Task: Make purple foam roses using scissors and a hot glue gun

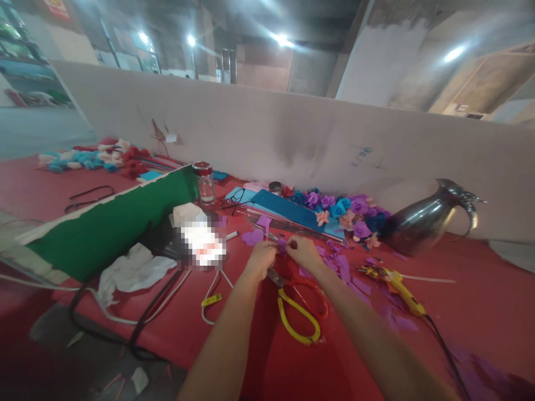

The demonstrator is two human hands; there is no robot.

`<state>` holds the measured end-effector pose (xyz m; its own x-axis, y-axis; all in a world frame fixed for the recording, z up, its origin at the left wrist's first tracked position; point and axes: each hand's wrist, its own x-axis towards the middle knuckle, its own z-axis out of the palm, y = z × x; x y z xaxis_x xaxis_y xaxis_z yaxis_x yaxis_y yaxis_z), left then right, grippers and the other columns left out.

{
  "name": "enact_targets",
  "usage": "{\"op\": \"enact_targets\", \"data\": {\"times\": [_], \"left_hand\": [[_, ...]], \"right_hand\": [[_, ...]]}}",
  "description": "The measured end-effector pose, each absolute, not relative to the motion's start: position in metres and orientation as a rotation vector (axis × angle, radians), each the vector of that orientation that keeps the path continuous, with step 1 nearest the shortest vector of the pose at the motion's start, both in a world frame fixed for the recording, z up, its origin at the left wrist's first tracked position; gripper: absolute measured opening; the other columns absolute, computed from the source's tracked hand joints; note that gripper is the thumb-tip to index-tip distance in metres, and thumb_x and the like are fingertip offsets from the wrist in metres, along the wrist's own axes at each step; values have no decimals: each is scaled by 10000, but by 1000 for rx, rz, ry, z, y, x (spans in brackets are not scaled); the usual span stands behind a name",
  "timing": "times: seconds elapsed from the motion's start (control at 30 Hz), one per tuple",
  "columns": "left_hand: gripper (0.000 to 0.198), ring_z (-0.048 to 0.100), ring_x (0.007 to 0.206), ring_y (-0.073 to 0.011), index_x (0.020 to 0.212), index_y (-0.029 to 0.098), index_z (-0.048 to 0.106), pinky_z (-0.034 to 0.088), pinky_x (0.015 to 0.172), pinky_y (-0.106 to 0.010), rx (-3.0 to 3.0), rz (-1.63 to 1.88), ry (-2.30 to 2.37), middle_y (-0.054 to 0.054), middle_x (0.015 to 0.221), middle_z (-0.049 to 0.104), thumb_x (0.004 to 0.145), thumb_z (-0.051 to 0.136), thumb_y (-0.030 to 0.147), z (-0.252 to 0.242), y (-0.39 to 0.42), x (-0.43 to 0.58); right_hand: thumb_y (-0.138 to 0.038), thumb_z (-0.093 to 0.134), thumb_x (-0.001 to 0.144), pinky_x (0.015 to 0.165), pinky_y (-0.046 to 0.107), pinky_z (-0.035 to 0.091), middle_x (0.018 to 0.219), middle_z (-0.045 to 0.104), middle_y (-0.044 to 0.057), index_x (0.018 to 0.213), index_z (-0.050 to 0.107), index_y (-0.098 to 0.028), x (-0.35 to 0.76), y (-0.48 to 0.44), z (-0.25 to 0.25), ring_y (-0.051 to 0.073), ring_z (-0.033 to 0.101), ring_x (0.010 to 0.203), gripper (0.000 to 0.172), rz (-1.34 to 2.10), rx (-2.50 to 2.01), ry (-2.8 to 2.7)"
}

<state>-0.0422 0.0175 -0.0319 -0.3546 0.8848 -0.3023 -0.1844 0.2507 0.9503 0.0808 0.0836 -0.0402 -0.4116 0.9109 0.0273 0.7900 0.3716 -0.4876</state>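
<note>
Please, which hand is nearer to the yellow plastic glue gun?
Right. The right hand is left of the glue gun, with purple paper scraps between; the left hand is farther left.

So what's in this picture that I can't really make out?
Head view:
Small purple paper piece: shape, partly covered by the left hand and right hand.
Yellow-and-red-handled metal scissors: part of the blades, behind the left hand.
Bright white rectangular patch: contents, pixelated.
Blue writing on the pale grey wall: too small, blurred.
Black cable of the yellow gun-shaped tool: end, cut off by the bottom edge.
</note>
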Motion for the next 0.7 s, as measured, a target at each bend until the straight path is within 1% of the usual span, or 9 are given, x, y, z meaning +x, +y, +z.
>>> {"op": "enact_targets", "data": {"times": [0.13,0.23,0.37,0.47,0.57,0.7], "left_hand": [[80,177,313,-47,654,134,646,111,382,-206,634,1224,1438,98,315,252,616,586,98,-25,16,-40],[62,162,318,-42,657,132,648,88,388,-207,621,1219,1422,102,315,237,616,606,112,-23,15,-40],[73,160,315,-37,679,130,647,93,384,-202,618,1234,1412,108,321,235,610,628,120,-25,16,-41],[86,196,310,-36,690,134,643,128,376,-195,622,1250,1415,95,337,301,606,651,146,-29,17,-41],[98,250,310,-41,686,137,631,177,369,-196,618,1270,1427,66,373,409,603,670,171,-32,18,-42],[115,364,349,-67,685,137,638,262,390,-203,629,1301,1427,27,435,517,595,688,187,-31,18,-43]], "right_hand": [[-169,565,709,662,200,429,830,729,11,834,710,-217,81,84,-39,156,649,785,197,630,-1482,-2343],[-177,553,722,664,207,424,823,732,10,801,719,-225,81,82,-37,165,648,803,190,655,-1460,-2326],[-196,574,699,623,208,401,732,716,1,729,710,-217,82,77,-32,159,637,731,141,713,-1392,-2287],[-225,565,701,608,210,395,688,697,-5,690,691,-202,84,75,-30,150,621,688,129,779,-1330,-2226],[-278,525,725,601,216,409,684,681,1,713,666,-175,87,78,-32,146,605,664,175,861,-1284,-2124],[-323,535,705,576,229,425,643,661,6,717,640,-157,93,81,-36,146,587,612,197,995,-1242,-1997]]}}
